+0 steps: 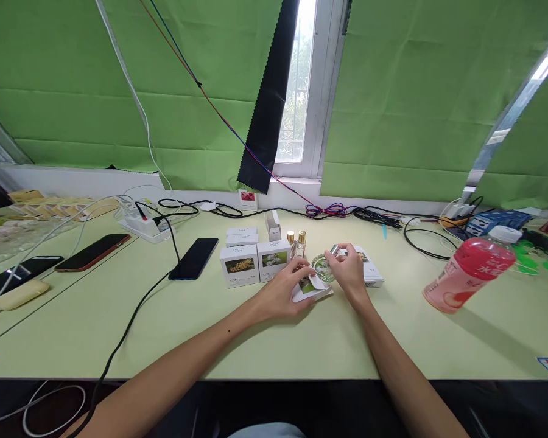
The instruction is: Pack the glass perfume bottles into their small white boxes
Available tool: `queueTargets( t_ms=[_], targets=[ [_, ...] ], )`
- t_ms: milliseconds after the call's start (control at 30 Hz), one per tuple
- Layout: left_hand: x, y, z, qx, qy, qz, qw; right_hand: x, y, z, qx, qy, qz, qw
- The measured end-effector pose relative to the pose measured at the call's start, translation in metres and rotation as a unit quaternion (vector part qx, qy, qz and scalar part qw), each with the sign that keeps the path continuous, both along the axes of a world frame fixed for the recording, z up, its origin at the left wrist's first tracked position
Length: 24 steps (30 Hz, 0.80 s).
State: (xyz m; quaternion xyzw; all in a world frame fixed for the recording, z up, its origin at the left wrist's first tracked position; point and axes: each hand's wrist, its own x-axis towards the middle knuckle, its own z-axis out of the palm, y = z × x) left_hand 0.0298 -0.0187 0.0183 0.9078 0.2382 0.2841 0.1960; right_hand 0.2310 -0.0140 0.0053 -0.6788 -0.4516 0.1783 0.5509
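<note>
My left hand (284, 291) is closed around a white box (307, 288) with a green picture, which lies on the table with a flap raised at its right end. In my right hand (349, 274) is a round glass perfume bottle (321, 269) with pale green contents, pinched by its silver cap. The bottle is at the flap end of the box; whether any part is inside, I cannot tell. Just behind my left hand stand small gold-capped bottles (301, 245). Beside that hand are white flower-print boxes (240, 275). Partly behind my right hand lies another white box (369, 272).
A pink drink bottle (466, 272) stands at the right. On the left are a dark phone (194, 258), more phones and a power strip (147, 230). A black cable (141, 302) crosses the table's left half. Bundled wires (326, 210) run along the back edge.
</note>
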Motion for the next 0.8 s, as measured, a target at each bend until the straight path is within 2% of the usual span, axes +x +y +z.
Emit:
queueTargets(
  t_ms=[300, 800],
  targets=[
    [0.0014, -0.0007, -0.0043, 0.019, -0.020, 0.017, 0.999, 0.0017, 0.0008, -0.0033, -0.007, 0.012, 0.003, 1.000],
    [0.0090, -0.0076, -0.0042, 0.001, -0.104, 0.057, 0.993, 0.0025, 0.0047, -0.0074, 0.013, 0.046, 0.025, 0.999]
  ],
)
